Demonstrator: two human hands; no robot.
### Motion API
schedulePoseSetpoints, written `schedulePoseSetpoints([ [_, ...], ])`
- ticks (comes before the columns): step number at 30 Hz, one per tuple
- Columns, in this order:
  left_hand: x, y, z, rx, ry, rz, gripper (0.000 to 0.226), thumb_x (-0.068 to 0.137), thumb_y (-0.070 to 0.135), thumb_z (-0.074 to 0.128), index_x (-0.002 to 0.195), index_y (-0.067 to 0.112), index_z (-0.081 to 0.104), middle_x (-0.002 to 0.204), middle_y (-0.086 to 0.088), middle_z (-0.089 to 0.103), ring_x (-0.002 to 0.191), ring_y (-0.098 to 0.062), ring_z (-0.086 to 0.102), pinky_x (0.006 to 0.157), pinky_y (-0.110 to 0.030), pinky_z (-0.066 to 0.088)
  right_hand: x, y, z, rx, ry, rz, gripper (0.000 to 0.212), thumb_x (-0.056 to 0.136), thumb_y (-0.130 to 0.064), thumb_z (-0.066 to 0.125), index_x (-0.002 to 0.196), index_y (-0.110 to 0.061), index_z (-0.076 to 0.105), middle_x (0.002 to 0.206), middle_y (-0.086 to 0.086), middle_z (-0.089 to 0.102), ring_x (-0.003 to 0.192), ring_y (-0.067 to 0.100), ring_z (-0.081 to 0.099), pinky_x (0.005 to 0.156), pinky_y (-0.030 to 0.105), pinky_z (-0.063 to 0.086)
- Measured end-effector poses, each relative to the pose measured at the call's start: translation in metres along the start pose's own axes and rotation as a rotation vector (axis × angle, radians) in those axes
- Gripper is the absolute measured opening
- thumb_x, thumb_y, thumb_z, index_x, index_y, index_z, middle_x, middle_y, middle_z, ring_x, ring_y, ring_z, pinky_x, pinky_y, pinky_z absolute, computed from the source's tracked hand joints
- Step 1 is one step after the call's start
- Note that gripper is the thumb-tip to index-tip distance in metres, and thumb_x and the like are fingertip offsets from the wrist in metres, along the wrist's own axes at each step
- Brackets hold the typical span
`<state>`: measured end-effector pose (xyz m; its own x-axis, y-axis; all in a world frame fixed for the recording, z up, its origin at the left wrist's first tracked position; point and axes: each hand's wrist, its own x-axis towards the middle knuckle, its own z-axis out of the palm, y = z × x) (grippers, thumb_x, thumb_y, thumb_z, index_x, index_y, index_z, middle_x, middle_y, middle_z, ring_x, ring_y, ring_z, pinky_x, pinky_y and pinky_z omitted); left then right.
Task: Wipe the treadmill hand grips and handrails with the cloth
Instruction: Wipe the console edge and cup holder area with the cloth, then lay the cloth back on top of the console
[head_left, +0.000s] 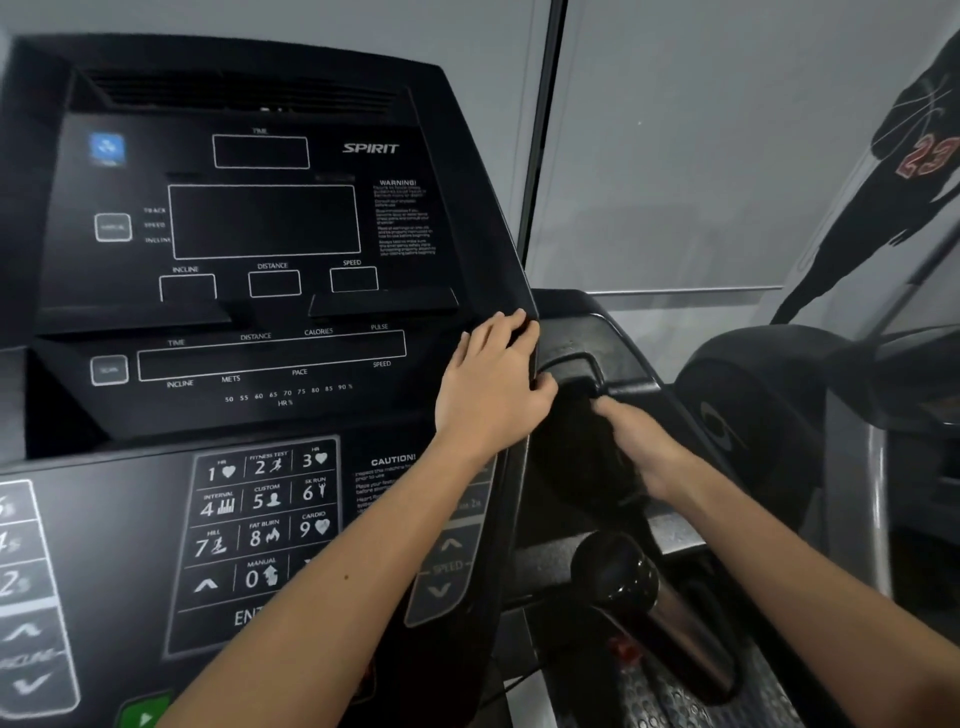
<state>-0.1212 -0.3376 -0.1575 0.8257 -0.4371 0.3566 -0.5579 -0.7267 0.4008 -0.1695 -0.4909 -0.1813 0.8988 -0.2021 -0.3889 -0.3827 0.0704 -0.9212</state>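
My right hand is blurred and reaches into the recessed side tray to the right of the treadmill console. It holds a dark cloth bunched under its fingers against the tray. My left hand rests flat on the console's right edge, fingertips at the rim and thumb down its side. Below the hands, a hand grip with a black cap and a chrome sleeve sticks out toward me.
The black treadmill console with its dark displays fills the left, with a keypad panel below it. A neighbouring machine's dark housing stands on the right. A grey wall with a figure decal is behind.
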Motion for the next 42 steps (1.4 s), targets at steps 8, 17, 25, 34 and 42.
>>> schedulePoseSetpoints([
  [8,-0.028,-0.006,-0.012,-0.309,-0.011,-0.037,0.041,0.093,0.045,0.045,0.131,0.032,0.050,0.134,0.019,0.048,0.129,-0.005,0.037,0.103,-0.028,0.033,-0.015,-0.041,0.015,0.362,0.082,-0.210,0.025,0.098,-0.021,0.039,0.092,-0.010,0.060,0.085,0.008,0.065,0.074,0.019,0.061,0.063,0.032,0.054],
  [17,-0.055,0.008,-0.043,-0.541,0.131,-0.012,0.030,0.084,0.020,0.067,0.114,0.015,0.064,0.102,0.007,0.066,0.098,-0.007,0.061,0.084,-0.010,0.044,-0.050,-0.059,0.044,0.423,0.061,-0.364,0.016,0.097,-0.016,0.046,0.085,-0.011,0.055,0.082,0.007,0.064,0.072,0.020,0.066,0.067,0.032,0.057],
  [25,-0.081,0.005,-0.101,-0.555,0.492,-0.161,0.012,0.092,0.010,0.055,0.090,0.016,0.065,0.082,0.009,0.067,0.081,-0.010,0.064,0.077,-0.026,0.053,-0.074,-0.064,0.062,-0.215,0.239,-0.813,0.011,0.090,-0.020,0.059,0.079,-0.020,0.060,0.114,-0.002,0.036,0.112,0.007,0.041,0.093,0.016,0.031],
  [34,-0.115,-0.040,-0.152,-0.612,0.682,-0.260,0.013,0.089,0.007,0.059,0.097,0.015,0.053,0.084,0.017,0.055,0.079,0.010,0.057,0.070,-0.003,0.043,-0.085,-0.058,0.117,-0.413,-0.144,-0.828,0.019,0.083,-0.012,0.067,0.102,-0.014,0.067,0.104,0.001,0.064,0.095,0.008,0.056,0.083,0.014,0.042],
  [42,-0.105,-0.134,-0.194,-0.292,0.541,-0.201,0.024,0.091,-0.003,0.050,0.097,0.009,0.070,0.102,0.002,0.065,0.097,-0.005,0.055,0.079,0.003,0.035,-0.056,-0.075,0.201,-0.806,-0.045,-1.004,0.062,0.082,-0.022,0.068,0.137,-0.019,0.039,0.132,-0.002,0.038,0.118,0.020,0.030,0.094,0.029,0.026],
])
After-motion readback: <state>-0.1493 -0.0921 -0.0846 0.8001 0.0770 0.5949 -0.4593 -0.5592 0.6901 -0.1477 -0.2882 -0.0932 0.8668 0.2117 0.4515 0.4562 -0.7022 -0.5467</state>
